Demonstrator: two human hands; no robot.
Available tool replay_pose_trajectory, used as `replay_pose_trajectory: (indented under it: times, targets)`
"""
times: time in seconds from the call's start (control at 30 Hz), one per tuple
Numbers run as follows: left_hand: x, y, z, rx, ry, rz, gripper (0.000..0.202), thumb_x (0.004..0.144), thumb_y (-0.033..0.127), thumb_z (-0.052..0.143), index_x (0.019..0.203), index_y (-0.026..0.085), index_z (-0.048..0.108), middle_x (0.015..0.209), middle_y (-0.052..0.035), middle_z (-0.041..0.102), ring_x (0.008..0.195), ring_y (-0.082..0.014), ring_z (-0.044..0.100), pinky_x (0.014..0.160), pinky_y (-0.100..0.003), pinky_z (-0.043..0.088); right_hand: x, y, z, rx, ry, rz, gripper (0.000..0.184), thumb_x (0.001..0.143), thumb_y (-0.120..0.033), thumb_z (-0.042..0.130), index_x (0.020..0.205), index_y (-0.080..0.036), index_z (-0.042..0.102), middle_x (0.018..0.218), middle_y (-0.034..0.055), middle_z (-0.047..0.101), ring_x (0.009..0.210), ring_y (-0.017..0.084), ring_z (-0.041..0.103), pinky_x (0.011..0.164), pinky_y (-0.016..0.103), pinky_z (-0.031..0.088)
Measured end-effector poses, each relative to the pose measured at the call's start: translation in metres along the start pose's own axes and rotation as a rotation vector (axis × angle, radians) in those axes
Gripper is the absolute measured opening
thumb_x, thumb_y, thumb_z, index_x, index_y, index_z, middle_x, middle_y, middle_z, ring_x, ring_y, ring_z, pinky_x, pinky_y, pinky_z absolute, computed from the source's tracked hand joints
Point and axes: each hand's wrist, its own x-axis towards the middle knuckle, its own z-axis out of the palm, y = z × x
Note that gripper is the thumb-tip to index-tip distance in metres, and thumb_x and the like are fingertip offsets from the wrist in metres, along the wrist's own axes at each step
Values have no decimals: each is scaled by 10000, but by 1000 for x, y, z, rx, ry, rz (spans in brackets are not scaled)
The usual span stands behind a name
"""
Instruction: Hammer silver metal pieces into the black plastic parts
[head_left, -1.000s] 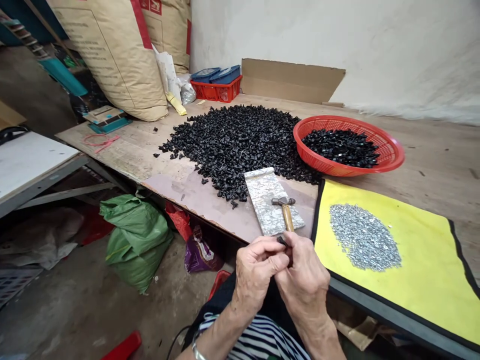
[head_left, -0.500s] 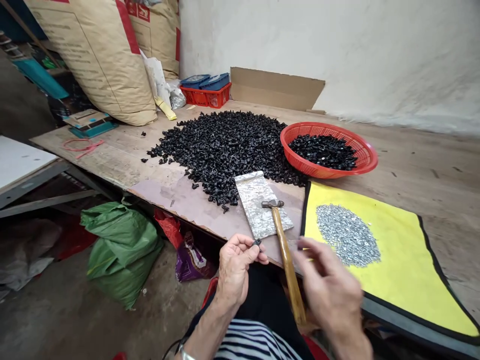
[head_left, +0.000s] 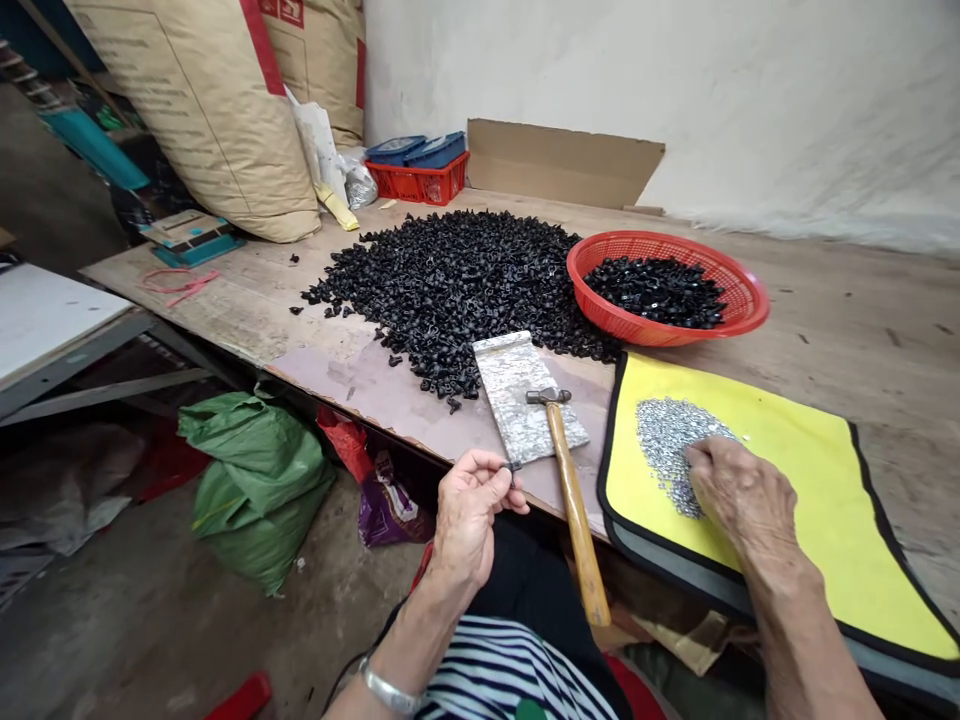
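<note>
Between the thumb and fingers of my left hand (head_left: 472, 510) is a small black plastic clip (head_left: 513, 467), held just off the table's front edge. My right hand (head_left: 742, 495) reaches into the pile of small silvery metal pieces (head_left: 667, 440) on the yellow cloth (head_left: 795, 430). Its fingers are closed together at the pile, and whatever they pinch is hidden. A hammer (head_left: 570, 500) with a wooden handle lies between my hands, its head on a scuffed metal plate (head_left: 517, 385) and its handle jutting past the table edge.
A big heap of black clips (head_left: 457, 280) covers the middle of the table. Beside it stands a red plastic basket (head_left: 750, 310) holding more black pieces. Large paper sacks (head_left: 202, 110) and a red crate (head_left: 420, 183) stand at the back left. A green sack (head_left: 255, 480) sits on the floor.
My right hand has moved right, from beside the hammer handle onto the metal pieces, and its fingers have closed there. My left hand still holds the black clip in nearly the same place.
</note>
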Motion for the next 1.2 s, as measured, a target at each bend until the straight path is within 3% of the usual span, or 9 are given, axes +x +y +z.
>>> replay_pose_trajectory:
  times: [0.13, 0.27, 0.37, 0.5, 0.7, 0.97, 1.2]
  targets:
    - [1, -1, 11, 33, -36, 5, 225, 638, 202, 710, 762, 125, 538, 584, 6, 603, 488, -101, 566, 526, -231, 472, 2, 7, -4, 218, 57, 81, 222, 707, -241, 475, 775, -209, 683, 866, 88, 687, 699, 232, 591, 639, 343, 398]
    - [3, -3, 27, 38, -89, -9, 240, 616, 195, 719, 763, 124, 543, 581, 3, 602, 490, -104, 563, 517, -232, 472, 0, 9, -12, 469, 98, 188, 175, 652, -253, 523, 724, -197, 673, 690, 49, 665, 650, 206, 596, 668, 323, 425]
    - [3, -7, 38, 31, -124, -38, 255, 610, 215, 723, 760, 132, 534, 583, 3, 600, 497, -111, 563, 509, -241, 476, -2, 4, -18, 727, 110, 285, 115, 583, -205, 575, 658, -195, 662, 589, 16, 614, 553, 160, 553, 579, 286, 405]
    - [3, -13, 50, 45, -162, -104, 269, 597, 228, 731, 749, 134, 530, 572, 8, 592, 468, -102, 552, 486, -223, 454, -2, -2, -18, 1173, 43, 464, 100, 504, -171, 632, 603, -169, 618, 412, -28, 488, 375, 101, 411, 378, 241, 292]
    - [10, -25, 71, 45, -232, -128, 271, 576, 222, 736, 733, 126, 537, 555, 11, 588, 445, -91, 539, 465, -211, 446, -3, -4, -24, 1549, -106, 496, 207, 452, -216, 664, 611, -142, 554, 533, 2, 546, 391, 52, 386, 324, 185, 260]
    - [19, -41, 87, 79, -292, -127, 274, 554, 231, 739, 701, 123, 535, 528, 13, 576, 432, -95, 531, 443, -222, 453, -14, -17, -23, 1763, -284, 520, 180, 505, -181, 656, 662, -130, 584, 571, -2, 560, 400, 37, 398, 326, 158, 304]
    - [22, -42, 82, 85, -253, -127, 271, 543, 219, 732, 706, 127, 536, 532, 11, 583, 441, -97, 541, 451, -220, 457, -19, -20, -27, 1730, -225, 472, 153, 542, -196, 676, 657, -123, 605, 555, 2, 577, 384, 49, 419, 324, 184, 350]
